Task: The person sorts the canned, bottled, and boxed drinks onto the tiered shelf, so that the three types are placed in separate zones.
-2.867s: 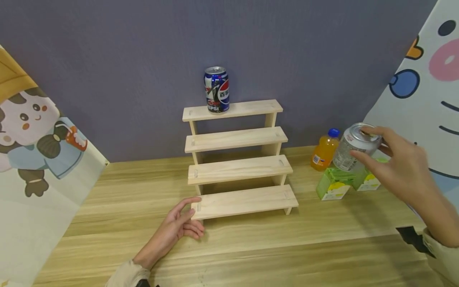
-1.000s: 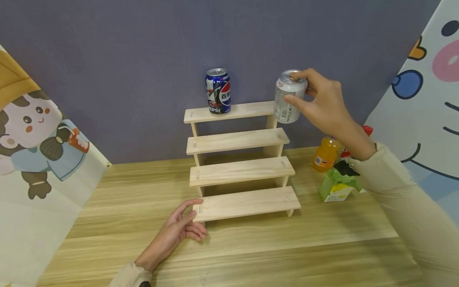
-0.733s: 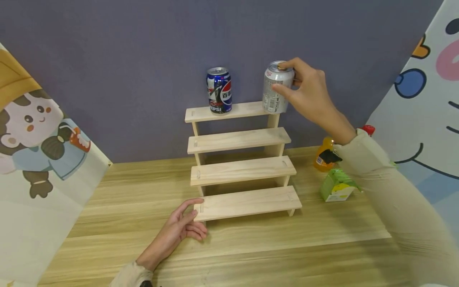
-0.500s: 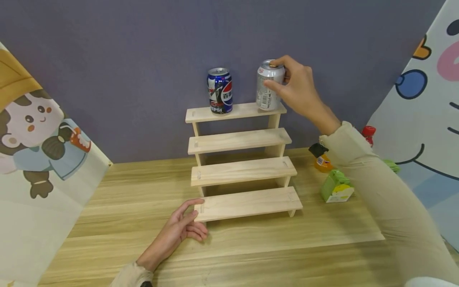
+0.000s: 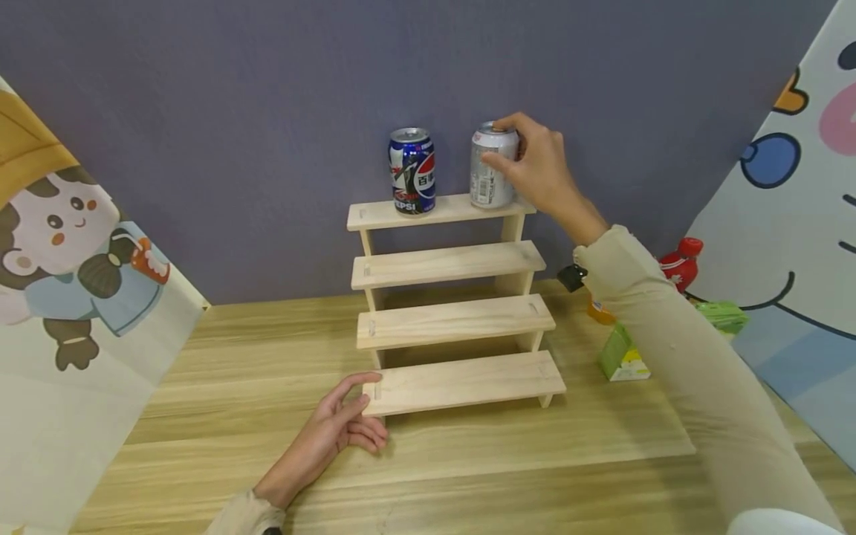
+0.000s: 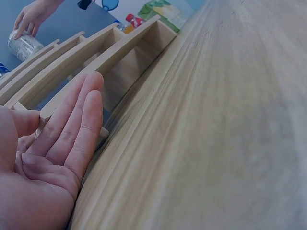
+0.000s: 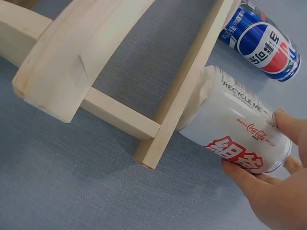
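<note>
A four-step wooden display stand (image 5: 461, 383) stands against the back wall. My left hand (image 5: 341, 423) pinches the left end of its lowest board between thumb and index finger; the other fingers extend below, as the left wrist view shows. On the top board, a blue Pepsi can (image 5: 412, 174) stands upright left of centre. Near that board's right end is a silver-white Coca-Cola can (image 5: 487, 174), its base right at the wood. My right hand (image 5: 538, 163) grips this can near its top, thumb on the front. In the right wrist view, red lettering shows on the Coca-Cola can (image 7: 237, 129).
Right of the stand, partly behind my right sleeve (image 5: 675, 357), are an orange drink bottle (image 5: 600, 312), a red-capped bottle (image 5: 682, 264) and green cartons (image 5: 622, 357). Cartoon-printed panels (image 5: 80, 245) flank both sides of the wood-grain table (image 5: 267, 364).
My right hand has carried the Coca-Cola can from above the cartons on the right, leftward to the top board, then lowered it there. My left hand has kept its place on the stand.
</note>
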`<state>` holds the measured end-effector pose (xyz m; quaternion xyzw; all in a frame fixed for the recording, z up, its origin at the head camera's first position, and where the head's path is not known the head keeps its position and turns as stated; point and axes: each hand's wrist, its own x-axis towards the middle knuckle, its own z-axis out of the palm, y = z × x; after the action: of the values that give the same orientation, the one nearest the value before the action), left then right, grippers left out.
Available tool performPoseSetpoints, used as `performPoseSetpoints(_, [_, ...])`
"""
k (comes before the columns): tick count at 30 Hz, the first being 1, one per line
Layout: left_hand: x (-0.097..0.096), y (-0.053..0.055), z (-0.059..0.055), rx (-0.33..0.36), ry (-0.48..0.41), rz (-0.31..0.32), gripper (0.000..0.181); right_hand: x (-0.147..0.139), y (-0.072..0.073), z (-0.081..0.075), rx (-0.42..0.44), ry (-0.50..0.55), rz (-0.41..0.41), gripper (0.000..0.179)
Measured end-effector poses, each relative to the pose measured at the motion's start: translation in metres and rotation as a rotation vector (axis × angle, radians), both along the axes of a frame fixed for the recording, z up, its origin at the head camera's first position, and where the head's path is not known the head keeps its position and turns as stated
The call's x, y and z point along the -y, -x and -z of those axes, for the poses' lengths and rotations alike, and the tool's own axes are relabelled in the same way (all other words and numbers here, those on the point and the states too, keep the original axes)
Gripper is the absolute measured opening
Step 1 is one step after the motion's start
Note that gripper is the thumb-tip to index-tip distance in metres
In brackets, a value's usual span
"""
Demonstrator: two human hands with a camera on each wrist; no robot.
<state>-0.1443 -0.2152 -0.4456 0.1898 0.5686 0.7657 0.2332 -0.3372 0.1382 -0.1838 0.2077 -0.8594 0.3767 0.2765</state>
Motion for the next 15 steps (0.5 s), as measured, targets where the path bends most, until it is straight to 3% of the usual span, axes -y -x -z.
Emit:
performPoseSetpoints(6, [-0.001, 0.001, 0.001, -0.002, -0.002, 0.001, 0.047, -0.002, -0.001, 0.004, 0.014, -0.007, 0.006, 0.049])
performPoseSetpoints(15, [0.000, 0.002, 0.002, -0.014, 0.004, -0.001, 0.047, -0.004, 0.002, 0.017, -0.009, -0.014, -0.061, 0.056])
